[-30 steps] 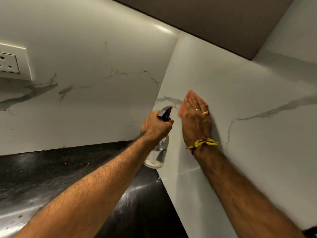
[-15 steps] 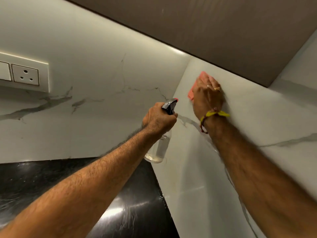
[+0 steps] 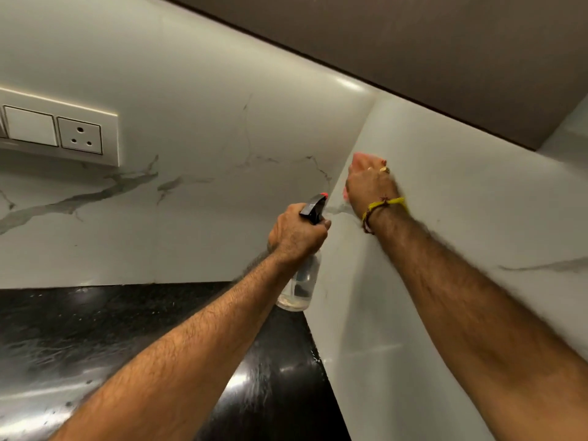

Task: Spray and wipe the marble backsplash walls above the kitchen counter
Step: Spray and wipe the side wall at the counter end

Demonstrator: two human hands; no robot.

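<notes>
Mid-wipe on the right backsplash wall [image 3: 461, 218] near the corner — right hand [image 3: 370, 183] pressing a pink cloth [image 3: 345, 194], left hand [image 3: 296, 232] clamped round the spray bottle [image 3: 302, 278]; left wall [image 3: 191, 138] seemingly still to do.

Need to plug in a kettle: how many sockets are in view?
1: the socket sits on the left wall's switch plate, right of a blank switch. More may lie off-frame left.
</notes>
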